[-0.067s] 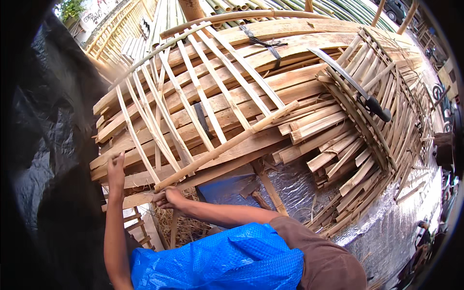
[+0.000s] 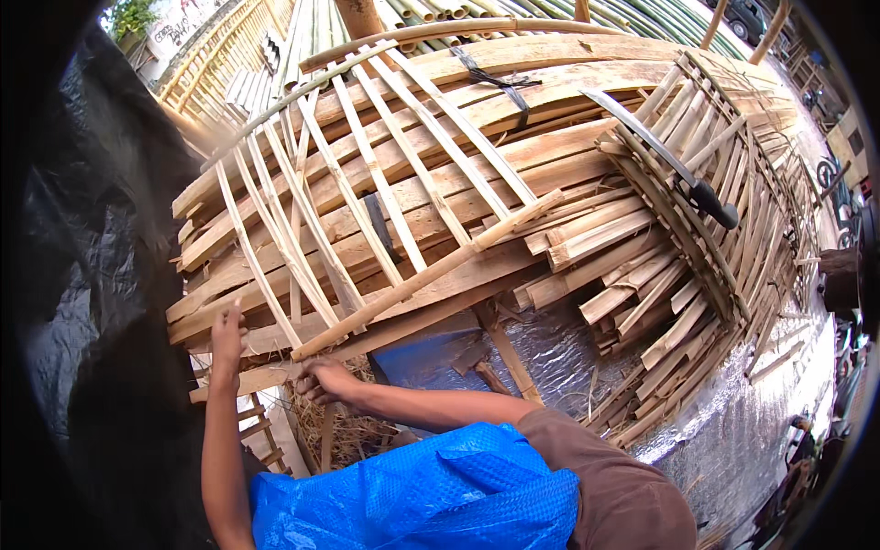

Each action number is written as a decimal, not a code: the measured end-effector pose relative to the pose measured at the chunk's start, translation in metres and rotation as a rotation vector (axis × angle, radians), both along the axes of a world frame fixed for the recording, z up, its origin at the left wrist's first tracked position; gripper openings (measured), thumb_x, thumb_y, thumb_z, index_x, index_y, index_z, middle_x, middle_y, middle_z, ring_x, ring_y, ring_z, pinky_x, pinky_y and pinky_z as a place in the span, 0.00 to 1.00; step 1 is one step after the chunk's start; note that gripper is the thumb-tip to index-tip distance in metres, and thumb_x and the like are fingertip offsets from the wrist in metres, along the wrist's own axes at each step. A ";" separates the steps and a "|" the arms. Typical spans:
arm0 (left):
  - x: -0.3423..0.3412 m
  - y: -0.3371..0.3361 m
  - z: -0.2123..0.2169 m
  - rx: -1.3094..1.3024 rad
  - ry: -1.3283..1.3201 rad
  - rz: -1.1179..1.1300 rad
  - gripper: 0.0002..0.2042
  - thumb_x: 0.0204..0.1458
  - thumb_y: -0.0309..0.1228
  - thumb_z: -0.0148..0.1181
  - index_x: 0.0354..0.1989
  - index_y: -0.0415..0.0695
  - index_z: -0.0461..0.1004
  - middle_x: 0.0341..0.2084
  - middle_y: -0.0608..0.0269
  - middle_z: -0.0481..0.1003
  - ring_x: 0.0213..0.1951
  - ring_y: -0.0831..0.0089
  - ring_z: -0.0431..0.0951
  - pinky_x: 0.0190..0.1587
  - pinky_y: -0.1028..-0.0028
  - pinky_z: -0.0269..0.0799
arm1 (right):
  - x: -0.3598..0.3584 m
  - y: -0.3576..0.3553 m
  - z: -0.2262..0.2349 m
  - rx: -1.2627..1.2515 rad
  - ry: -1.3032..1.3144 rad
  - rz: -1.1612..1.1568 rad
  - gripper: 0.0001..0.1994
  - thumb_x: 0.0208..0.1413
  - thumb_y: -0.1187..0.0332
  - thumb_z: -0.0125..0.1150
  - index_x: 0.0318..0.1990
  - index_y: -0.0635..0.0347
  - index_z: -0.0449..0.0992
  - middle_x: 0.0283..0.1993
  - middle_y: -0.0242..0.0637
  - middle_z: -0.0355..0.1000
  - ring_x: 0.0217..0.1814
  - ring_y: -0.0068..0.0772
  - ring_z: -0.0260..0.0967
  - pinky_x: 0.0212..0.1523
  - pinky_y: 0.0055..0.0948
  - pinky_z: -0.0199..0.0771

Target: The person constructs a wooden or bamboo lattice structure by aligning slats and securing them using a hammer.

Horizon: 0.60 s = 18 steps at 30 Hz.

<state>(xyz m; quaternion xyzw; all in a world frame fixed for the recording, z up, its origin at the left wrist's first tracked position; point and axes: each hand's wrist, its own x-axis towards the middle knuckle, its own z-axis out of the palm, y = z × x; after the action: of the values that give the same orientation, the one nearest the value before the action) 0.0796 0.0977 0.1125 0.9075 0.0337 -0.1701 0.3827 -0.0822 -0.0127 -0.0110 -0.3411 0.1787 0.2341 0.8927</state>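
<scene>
A bamboo lattice (image 2: 385,206) of slim slats between two rails leans across a stack of long planks (image 2: 550,174). My left hand (image 2: 227,337) is at the left plank ends, beside the lattice's lower left corner, with its fingers stretched upward and nothing visible in them. Just below the end of the lower bamboo rail (image 2: 394,298) is my right hand (image 2: 326,381), its fingers curled inward. Whatever those fingers may hold is hidden. A long knife with a black handle (image 2: 710,203) rests on a bundle of split bamboo (image 2: 632,284) to the right.
Black plastic sheeting (image 2: 101,257) hangs at the left. Dry straw-like shavings (image 2: 344,426) lie below my right forearm, and silvery sheeting (image 2: 697,458) covers ground at the right. Green bamboo poles (image 2: 513,11) lie at the back. Blue woven plastic (image 2: 412,495) covers my lap.
My left hand has dropped slightly and its fingers have loosened. My right hand has lowered a little from the rail's end. The lattice stays in place on the planks.
</scene>
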 end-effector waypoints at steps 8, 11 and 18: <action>-0.056 -0.016 -0.073 -0.343 0.321 -0.106 0.25 0.67 0.57 0.41 0.53 0.49 0.68 0.49 0.61 0.72 0.45 0.66 0.77 0.43 0.61 0.78 | -0.161 -0.136 0.019 -0.721 -0.341 -0.051 0.12 0.65 0.64 0.60 0.45 0.65 0.77 0.33 0.35 0.78 0.35 0.21 0.74 0.37 0.27 0.76; -0.077 -0.038 -0.045 -0.643 0.424 0.024 0.25 0.69 0.57 0.37 0.53 0.48 0.66 0.48 0.61 0.72 0.43 0.64 0.78 0.41 0.63 0.80 | -0.220 -0.178 0.031 -0.979 -0.115 -0.348 0.12 0.65 0.65 0.60 0.46 0.66 0.76 0.32 0.34 0.77 0.34 0.20 0.73 0.37 0.25 0.74; -0.095 -0.045 -0.026 -0.664 0.370 -0.031 0.30 0.63 0.59 0.51 0.62 0.49 0.59 0.50 0.56 0.71 0.44 0.64 0.79 0.36 0.68 0.81 | -0.260 -0.215 0.021 -0.969 0.115 -0.687 0.12 0.65 0.65 0.60 0.49 0.66 0.76 0.34 0.34 0.75 0.31 0.19 0.72 0.35 0.22 0.74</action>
<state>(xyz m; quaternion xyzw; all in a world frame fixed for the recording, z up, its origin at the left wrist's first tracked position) -0.0155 0.0526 0.0868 0.6885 0.0314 -0.3386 0.6406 -0.3421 -0.2279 0.0097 -0.6189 0.4133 -0.1580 0.6490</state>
